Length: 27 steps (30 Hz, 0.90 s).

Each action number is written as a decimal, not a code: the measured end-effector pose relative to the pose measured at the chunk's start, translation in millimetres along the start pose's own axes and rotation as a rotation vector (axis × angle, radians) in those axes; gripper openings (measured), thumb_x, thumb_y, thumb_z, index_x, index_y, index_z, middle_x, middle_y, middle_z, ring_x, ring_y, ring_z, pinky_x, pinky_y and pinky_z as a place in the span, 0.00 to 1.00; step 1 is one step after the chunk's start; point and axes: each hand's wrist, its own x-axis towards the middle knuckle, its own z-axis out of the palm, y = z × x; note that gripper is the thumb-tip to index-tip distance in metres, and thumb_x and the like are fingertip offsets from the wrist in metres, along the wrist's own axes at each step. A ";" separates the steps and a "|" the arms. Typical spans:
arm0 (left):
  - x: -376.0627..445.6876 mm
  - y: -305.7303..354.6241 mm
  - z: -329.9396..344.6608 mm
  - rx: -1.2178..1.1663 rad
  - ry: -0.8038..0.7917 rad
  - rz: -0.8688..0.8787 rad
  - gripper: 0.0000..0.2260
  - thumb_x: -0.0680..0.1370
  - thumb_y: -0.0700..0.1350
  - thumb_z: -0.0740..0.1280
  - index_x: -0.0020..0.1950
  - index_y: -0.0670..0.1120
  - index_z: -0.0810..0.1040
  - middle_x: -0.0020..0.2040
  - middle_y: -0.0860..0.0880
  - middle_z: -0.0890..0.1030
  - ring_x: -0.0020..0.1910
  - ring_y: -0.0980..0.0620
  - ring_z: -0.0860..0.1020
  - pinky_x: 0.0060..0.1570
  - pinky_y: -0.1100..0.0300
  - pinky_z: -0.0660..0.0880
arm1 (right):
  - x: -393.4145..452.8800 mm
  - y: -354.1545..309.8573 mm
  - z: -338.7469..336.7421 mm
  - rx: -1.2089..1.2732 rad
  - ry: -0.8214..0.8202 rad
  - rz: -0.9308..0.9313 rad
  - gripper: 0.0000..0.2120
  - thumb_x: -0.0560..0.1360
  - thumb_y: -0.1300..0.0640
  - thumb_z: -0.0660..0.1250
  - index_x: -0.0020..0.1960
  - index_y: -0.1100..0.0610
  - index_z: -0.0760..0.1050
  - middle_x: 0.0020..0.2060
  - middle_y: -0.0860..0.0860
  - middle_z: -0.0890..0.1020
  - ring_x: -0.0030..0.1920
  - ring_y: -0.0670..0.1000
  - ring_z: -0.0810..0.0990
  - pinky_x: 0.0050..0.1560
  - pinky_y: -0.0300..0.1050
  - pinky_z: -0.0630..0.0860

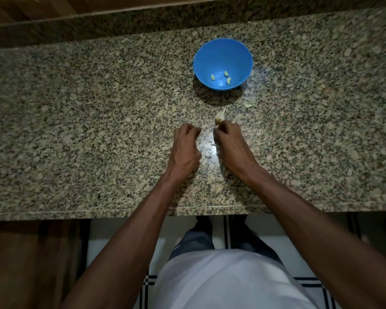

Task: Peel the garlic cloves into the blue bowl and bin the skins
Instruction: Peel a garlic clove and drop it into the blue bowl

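The right hand (230,141) pinches an unpeeled, papery white garlic clove (219,118) at its fingertips, low over the speckled granite surface (76,130). The left hand (185,148) is curled beside it; whether it holds anything cannot be determined. The round blue plastic bowl (222,52) beyond contains three peeled cloves (226,73). A skin fragment (249,105) lies near the bowl.

A round blue bowl (223,63) stands upright on the speckled tabletop (98,130), holding three pale peeled garlic cloves (226,73) spread apart on its floor. Nearer the person, an unpeeled clove (219,117) with a papery tail lies on the tabletop. A small skin scrap (248,105) lies just right of it.
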 end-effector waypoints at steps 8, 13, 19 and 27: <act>-21.5 -6.8 -9.8 -0.129 -0.104 0.115 0.21 0.78 0.26 0.62 0.69 0.41 0.78 0.65 0.45 0.74 0.65 0.52 0.71 0.69 0.71 0.67 | -15.5 -3.0 -6.7 0.072 -0.101 0.140 0.14 0.79 0.68 0.68 0.65 0.64 0.79 0.62 0.59 0.77 0.58 0.54 0.76 0.63 0.46 0.78; -2.1 -5.1 -7.9 -0.007 -0.090 0.055 0.31 0.75 0.25 0.62 0.76 0.45 0.71 0.74 0.45 0.66 0.72 0.48 0.62 0.66 0.63 0.64 | 6.1 6.9 3.0 -0.057 -0.054 0.050 0.09 0.84 0.52 0.61 0.58 0.55 0.76 0.58 0.51 0.75 0.53 0.53 0.79 0.53 0.56 0.83; -44.6 -14.1 -2.5 -0.061 -0.158 0.238 0.20 0.79 0.28 0.63 0.67 0.43 0.78 0.60 0.49 0.73 0.59 0.54 0.69 0.61 0.57 0.75 | -35.0 -7.7 8.9 0.001 -0.263 0.079 0.20 0.77 0.71 0.66 0.67 0.62 0.77 0.63 0.62 0.73 0.62 0.63 0.72 0.61 0.56 0.73; -58.7 -3.9 -9.6 -0.001 -0.089 0.048 0.21 0.81 0.37 0.66 0.74 0.43 0.72 0.67 0.45 0.69 0.65 0.50 0.65 0.62 0.58 0.70 | -55.5 -5.6 -8.1 0.109 -0.128 0.233 0.09 0.76 0.60 0.76 0.53 0.61 0.78 0.56 0.55 0.73 0.53 0.53 0.74 0.49 0.44 0.77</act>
